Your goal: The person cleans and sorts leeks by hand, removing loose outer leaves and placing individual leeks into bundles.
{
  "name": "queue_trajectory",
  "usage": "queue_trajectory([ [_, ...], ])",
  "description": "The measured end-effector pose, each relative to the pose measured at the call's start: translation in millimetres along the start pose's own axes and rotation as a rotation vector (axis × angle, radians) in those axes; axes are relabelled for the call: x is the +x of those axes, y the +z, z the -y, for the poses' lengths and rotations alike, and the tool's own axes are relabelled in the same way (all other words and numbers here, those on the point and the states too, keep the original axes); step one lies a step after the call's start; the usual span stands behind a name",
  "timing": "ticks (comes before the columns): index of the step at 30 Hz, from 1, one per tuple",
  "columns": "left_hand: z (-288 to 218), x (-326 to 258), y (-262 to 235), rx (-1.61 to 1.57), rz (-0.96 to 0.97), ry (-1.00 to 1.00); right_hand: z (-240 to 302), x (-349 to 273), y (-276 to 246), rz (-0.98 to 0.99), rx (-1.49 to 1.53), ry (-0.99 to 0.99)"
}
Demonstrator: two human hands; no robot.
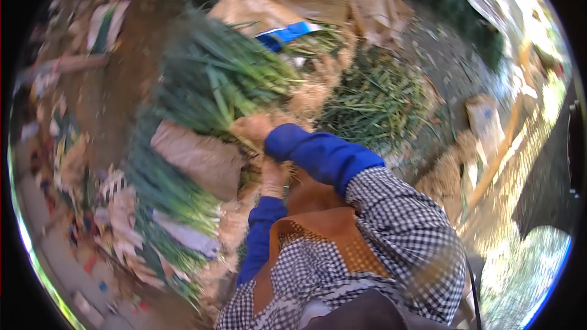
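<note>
The right hand (254, 128) is gripping a long green-leafed onion bunch (226, 82) with closed fingers, the left hand (273, 177) is pinching its roots, so loose stalks may be slipping.

Green onion bunch (214, 82): I see long green leaves fanned up-left, pale root ends gathered low | lies tilted across the heap, blurred | my right hand (252, 128) grips its base | left hand (273, 177) just below, at loose stalks.
</note>
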State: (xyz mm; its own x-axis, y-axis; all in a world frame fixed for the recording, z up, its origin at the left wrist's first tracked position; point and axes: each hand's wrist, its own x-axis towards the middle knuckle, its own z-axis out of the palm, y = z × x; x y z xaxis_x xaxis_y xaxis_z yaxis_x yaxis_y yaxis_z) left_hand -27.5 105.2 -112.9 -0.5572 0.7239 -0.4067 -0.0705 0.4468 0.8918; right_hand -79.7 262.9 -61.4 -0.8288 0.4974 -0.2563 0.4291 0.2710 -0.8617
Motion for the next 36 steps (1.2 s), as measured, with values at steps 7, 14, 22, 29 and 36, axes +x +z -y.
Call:
queue_trajectory([
  [7, 2, -8, -23, -1.394, -0.365, -0.377, -14, -113, -98, 0.379, 0.334, 0.154],
  [14, -7, -23, -24, -1.120, -0.440, -0.370, -91, -98, -143, 0.300, -0.728, 0.293],
  [22, 31, -26, 8, -0.904, -0.529, -0.302, -37, 16, 14, 0.302, -0.250, 0.151],
  [29, -36, -22, 15, -0.838, -0.756, -0.380, -20, -75, -50, 0.453, -0.071, 0.071],
  [36, -5, -27, 10, -1.124, -0.618, -0.366, -104, -124, -170, 0.593, -1.032, 0.392],
])
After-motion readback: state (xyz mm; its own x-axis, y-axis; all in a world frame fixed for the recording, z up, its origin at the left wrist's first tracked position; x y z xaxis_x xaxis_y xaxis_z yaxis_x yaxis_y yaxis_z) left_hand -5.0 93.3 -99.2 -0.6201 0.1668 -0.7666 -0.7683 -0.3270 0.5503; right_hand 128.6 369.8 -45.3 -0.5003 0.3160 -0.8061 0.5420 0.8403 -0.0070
